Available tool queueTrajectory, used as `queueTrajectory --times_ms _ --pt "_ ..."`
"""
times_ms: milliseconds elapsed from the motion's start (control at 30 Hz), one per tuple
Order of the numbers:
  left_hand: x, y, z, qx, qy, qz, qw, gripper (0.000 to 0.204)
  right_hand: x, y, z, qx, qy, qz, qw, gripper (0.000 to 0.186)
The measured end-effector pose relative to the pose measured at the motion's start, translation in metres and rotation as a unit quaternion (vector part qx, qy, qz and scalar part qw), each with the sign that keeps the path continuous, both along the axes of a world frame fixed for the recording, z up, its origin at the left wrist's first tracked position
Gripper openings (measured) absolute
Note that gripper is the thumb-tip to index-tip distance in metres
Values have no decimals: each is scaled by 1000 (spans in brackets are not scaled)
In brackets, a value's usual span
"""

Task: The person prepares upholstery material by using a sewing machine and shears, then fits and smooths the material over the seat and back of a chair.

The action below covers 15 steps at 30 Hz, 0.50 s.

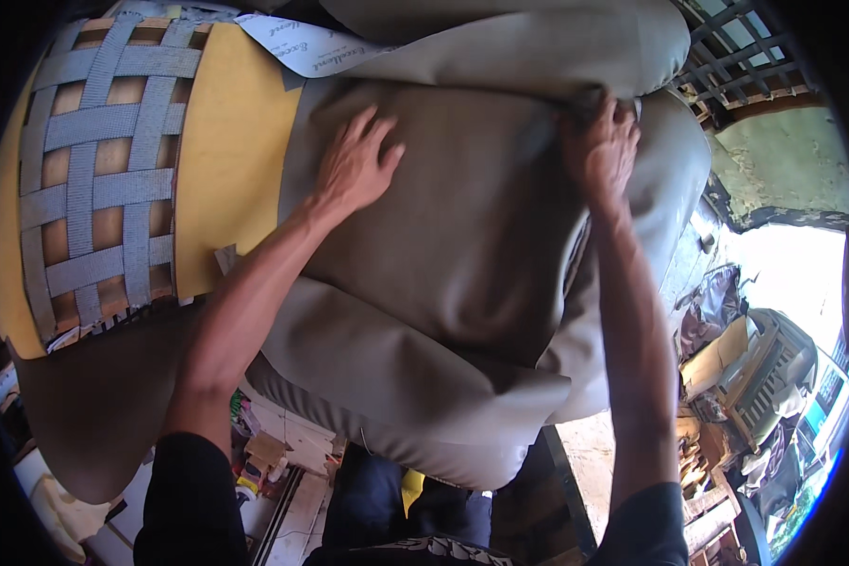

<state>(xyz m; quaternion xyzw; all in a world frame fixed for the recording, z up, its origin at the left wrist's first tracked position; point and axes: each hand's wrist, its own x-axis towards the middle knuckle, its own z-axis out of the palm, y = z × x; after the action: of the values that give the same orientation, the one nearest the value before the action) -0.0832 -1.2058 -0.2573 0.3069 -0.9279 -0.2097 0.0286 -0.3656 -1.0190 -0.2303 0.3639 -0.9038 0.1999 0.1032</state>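
Two hands work the grey upholstery fabric point(462, 245): left hand point(354, 165) pressed flat, fingers spread; right hand point(602, 141) gripping a bunched fold. It drapes the yellow foam point(231, 151) (webbing straps point(94, 179) beyond), running lengthwise toward a white curled label point(307, 42).

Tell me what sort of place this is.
Likely an upholstery workshop: a seat frame with woven webbing and yellow foam is being covered in grey fabric by both hands, with scraps littering the floor.
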Motion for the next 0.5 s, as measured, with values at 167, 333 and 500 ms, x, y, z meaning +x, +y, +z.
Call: queueTrajectory --times_ms 167,333,500 --pt "-91 6 -24 -30 -45 18 998 65 -54 -17 -10 155 -1 -61 986 43" --pt "-130 -3 -33 -27 -38 47 998 68 -70 -22 30 98 61 61 991 21" --pt "-122 -4 -45 -98 33 51 993 70 -53 -21 39 44 78 43 995 33"
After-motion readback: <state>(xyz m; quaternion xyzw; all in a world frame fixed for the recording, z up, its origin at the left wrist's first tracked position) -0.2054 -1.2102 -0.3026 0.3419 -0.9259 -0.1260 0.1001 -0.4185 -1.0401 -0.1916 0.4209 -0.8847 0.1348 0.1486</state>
